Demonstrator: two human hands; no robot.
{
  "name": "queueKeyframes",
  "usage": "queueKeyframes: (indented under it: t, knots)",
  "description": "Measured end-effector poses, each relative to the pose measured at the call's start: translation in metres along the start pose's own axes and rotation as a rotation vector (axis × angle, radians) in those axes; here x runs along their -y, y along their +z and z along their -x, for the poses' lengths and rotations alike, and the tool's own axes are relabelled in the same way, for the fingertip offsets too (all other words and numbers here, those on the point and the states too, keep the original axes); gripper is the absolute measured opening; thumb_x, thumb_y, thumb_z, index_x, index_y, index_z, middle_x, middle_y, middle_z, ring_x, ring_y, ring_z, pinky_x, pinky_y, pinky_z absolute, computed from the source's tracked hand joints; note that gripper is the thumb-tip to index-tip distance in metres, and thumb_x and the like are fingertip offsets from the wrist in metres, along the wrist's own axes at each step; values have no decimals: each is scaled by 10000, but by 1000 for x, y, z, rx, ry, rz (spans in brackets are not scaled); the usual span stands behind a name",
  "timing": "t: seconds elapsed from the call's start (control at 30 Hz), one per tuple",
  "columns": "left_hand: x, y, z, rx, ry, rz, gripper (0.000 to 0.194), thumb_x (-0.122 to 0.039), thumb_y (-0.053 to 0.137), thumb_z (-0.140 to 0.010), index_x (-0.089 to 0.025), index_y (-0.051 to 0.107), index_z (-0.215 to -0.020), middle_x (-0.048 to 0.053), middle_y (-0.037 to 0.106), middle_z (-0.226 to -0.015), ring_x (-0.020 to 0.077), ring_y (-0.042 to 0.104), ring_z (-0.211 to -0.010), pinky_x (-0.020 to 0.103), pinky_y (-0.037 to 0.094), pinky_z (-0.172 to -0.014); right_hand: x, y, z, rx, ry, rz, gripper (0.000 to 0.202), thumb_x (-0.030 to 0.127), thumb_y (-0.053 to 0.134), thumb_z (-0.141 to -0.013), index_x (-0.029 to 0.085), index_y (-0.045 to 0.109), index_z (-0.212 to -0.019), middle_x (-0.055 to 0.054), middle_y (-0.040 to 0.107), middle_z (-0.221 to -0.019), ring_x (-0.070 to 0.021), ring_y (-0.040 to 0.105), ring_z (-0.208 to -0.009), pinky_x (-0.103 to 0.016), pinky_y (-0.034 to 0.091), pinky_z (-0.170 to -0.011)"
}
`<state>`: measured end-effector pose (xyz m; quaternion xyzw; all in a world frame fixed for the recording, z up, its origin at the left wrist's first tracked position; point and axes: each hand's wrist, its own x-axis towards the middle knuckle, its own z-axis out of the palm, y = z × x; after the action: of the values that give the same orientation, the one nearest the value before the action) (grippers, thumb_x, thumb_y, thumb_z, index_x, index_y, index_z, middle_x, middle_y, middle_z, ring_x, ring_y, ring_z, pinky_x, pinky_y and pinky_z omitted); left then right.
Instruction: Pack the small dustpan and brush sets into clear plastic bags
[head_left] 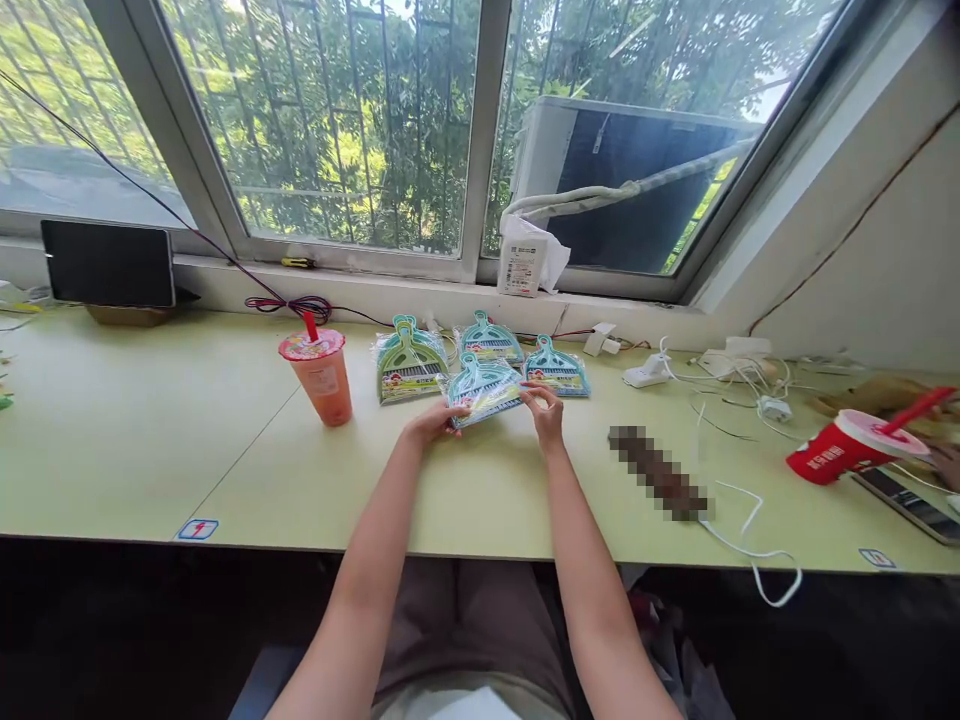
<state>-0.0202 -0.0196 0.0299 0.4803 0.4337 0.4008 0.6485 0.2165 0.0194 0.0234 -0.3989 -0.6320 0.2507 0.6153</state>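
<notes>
Between my hands is a blue mini dustpan and brush set [484, 388] in clear plastic wrapping, tilted a little above the table. My left hand [435, 418] grips its lower left corner, and my right hand [545, 412] pinches its right edge. Just behind stand more wrapped sets: a green dustpan set [410, 365] at left, a blue dustpan set [487, 338] farther back, and another blue dustpan set [556, 370] at right. The fingertips under the held set are partly hidden.
An orange drink cup [324, 380] stands left on the table [247, 430]. To the right are a pixelated long object [660, 475], a power strip [649, 370] with loose cables, a tilted red cup [832, 450] and a phone [911, 505]. A dark tablet [109, 263] leans by the window.
</notes>
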Motion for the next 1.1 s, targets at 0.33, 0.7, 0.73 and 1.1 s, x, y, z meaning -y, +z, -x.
queueKeyframes:
  t: [0.33, 0.7, 0.73, 1.1]
  knots:
    - [-3, 4, 2, 30, -8, -162, 398, -284, 778, -650, -124, 558, -941, 110, 714, -779, 115, 601, -458, 159, 340, -352, -20, -1, -5, 67, 36, 371, 123, 314, 590, -776, 223, 643, -712, -26, 674, -798, -225, 532, -881, -337, 405, -846]
    - [-7, 12, 14, -47, 20, -151, 530, -341, 789, -633, -181, 494, -1043, 55, 669, -892, 117, 617, -658, 177, 409, -457, -19, 12, 1, -108, -111, 559, 188, 363, 609, -829, 221, 721, -780, -86, 635, -1003, -258, 497, -982, -381, 387, -856]
    - [-7, 11, 14, -40, 23, -142, 545, -349, 793, -628, -184, 490, -1050, 58, 670, -903, 123, 623, -675, 177, 409, -462, -20, 13, 1, -130, -118, 541, 192, 371, 620, -821, 219, 721, -760, -92, 609, -1045, -261, 491, -1016, -390, 385, -882]
    - [-7, 10, 15, 29, 15, -159, 542, -362, 774, -651, -165, 456, -1045, 68, 700, -775, 86, 555, -499, 180, 343, -418, -23, 17, -1, -69, 174, 99, 269, 343, 656, -717, 201, 687, -943, -97, 631, -1107, -237, 570, -1071, -314, 483, -818]
